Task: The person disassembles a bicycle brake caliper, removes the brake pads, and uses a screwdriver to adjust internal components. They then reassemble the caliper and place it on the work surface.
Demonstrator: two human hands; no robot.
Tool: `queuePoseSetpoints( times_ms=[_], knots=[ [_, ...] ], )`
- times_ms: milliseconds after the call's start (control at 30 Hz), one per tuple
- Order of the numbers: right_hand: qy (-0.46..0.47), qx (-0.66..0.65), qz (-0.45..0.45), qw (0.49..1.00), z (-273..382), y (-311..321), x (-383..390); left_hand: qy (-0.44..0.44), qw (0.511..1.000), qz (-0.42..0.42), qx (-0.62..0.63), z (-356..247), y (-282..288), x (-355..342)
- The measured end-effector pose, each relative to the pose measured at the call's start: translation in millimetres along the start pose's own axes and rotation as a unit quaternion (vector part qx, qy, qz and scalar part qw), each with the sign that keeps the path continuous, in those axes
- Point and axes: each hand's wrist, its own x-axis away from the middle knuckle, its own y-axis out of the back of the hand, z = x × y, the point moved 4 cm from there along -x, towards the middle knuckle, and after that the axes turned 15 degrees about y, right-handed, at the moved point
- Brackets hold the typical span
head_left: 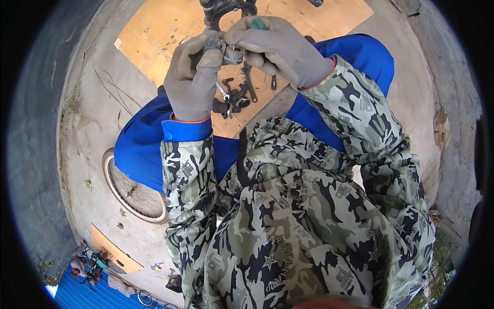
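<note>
My gloved left hand (193,77) is closed round a small greyish, round metal part (234,54) with an open ring-like end. My gloved right hand (280,49) meets it from the other side, its fingers curled against the part. A green rounded end (259,23) of something shows at the top of the right fist; the rest is hidden in the grip. Below the hands, on a plywood sheet, lie a wrench (223,91), a dark long-handled tool (250,83) and black mechanical parts (234,100).
Beyond my hands a black curved assembly (226,7) stands on the plywood sheet (149,41), among scattered small bits. A short black tool (274,82) lies near the board's edge. A spoked wheel (131,190) rests on the concrete floor to my left, beside my bent knee.
</note>
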Motion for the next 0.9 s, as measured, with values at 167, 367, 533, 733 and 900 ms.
queuePoseSetpoints(
  times_ms=[167, 367, 533, 733, 900],
  knots=[
    [-0.046, 0.06, 0.006, 0.997, 1.5, 8.2, 1.3, -0.026, 1.0, 0.013, -0.011, -0.8, -5.4, 1.7],
    [-0.084, 0.038, 0.089, 0.992, -3.4, 15.6, -0.8, -0.045, 0.998, 0.022, -0.039, -4.6, -12.5, 1.5],
    [-0.006, 0.034, 0.045, 0.998, -8.6, 14.9, -3.9, -0.055, 0.998, 0.019, -0.014, -6.0, -14.8, -1.0],
    [-0.044, 0.04, 0.043, 0.997, -4.9, 17.5, -3.0, -0.054, 0.998, 0.02, -0.035, -6.5, -10.3, -1.2],
    [-0.027, -0.019, 0.03, 0.999, -2.1, 17.7, -2.6, -0.059, 0.998, 0.028, -0.017, -6.8, -14.6, -2.3]
  ],
)
